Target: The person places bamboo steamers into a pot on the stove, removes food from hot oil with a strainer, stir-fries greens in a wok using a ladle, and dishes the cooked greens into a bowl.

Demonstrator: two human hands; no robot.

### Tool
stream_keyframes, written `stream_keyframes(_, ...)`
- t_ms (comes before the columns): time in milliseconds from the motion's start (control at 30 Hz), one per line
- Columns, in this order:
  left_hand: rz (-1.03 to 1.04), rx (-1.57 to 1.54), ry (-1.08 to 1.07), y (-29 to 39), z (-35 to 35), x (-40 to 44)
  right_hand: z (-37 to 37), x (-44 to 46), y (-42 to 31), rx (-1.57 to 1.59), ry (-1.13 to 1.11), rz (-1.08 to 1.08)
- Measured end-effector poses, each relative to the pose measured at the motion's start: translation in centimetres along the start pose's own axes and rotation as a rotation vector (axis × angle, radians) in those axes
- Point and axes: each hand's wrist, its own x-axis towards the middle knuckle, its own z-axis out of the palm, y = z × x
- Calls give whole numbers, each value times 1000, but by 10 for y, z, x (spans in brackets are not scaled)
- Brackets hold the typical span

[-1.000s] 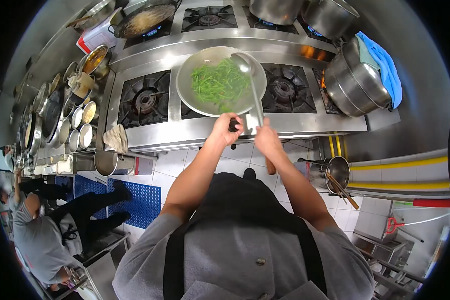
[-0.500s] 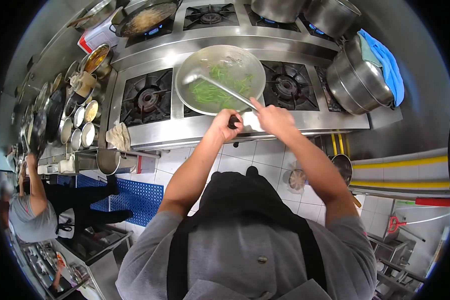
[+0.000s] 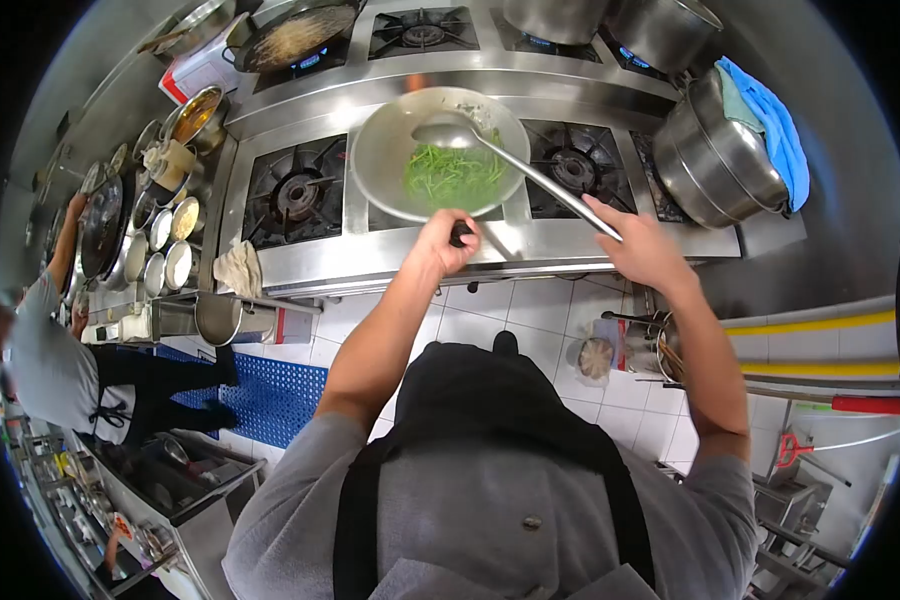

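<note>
A large pale metal wok [image 3: 378, 165] rests on the front stove, between two bare burners. Long green vegetables [image 3: 454, 174] lie in its middle and right part. My left hand [image 3: 448, 243] is closed round the wok's dark handle [image 3: 460, 234] at the near rim. In my right hand [image 3: 644, 246] is the long metal handle of a ladle [image 3: 448, 132]. The ladle's bowl is over the wok, just above the greens; whether it touches them I cannot tell.
A tall steel pot [image 3: 715, 150] with a blue cloth [image 3: 776, 130] stands at the right. Behind is a pan [image 3: 295, 38] over a blue flame. Seasoning bowls [image 3: 184, 218] line the left side. A co-worker [image 3: 60, 360] stands at the far left, beside a blue mat [image 3: 270, 395].
My right hand has moved right with the ladle, and the ladle's bowl has shifted right across the wok. The greens have bunched toward the right. The co-worker's arm reaches further forward.
</note>
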Motion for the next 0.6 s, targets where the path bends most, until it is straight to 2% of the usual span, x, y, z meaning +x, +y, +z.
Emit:
stream_keyframes(67,58,93,-6,4,-16,9,-20,-17,-3,-142,-48,-31)
stream_keyframes(133,67,173,-5,-17,-22,-6,-24,-35,-6,-141,-147,-46)
stream_keyframes(267,-5,17,-24,-11,-5,-21,-9,-40,-15,-196,-238,-2)
stream_keyframes(300,-57,-6,-38,1,4,-19,-4,-37,-20,-196,-237,3)
stream_keyframes(367,-8,39,-33,8,23,-26,8,-17,-32,-271,-81,-3)
stream_keyframes(433,82,153,-62,-3,3,-11,27,7,-37,-283,-17,16)
stream_keyframes(467,192,292,-99,-27,-9,-20,36,14,-37,-297,40,29)
stream_keyframes(500,165,418,-108,-41,-30,-19,43,15,-38,-292,39,32)
stream_keyframes(567,193,271,2,-75,-26,-47,48,17,-42,-295,27,40)
stream_keyframes(600,196,268,4,-69,-30,-42,45,8,-43,-317,3,36)
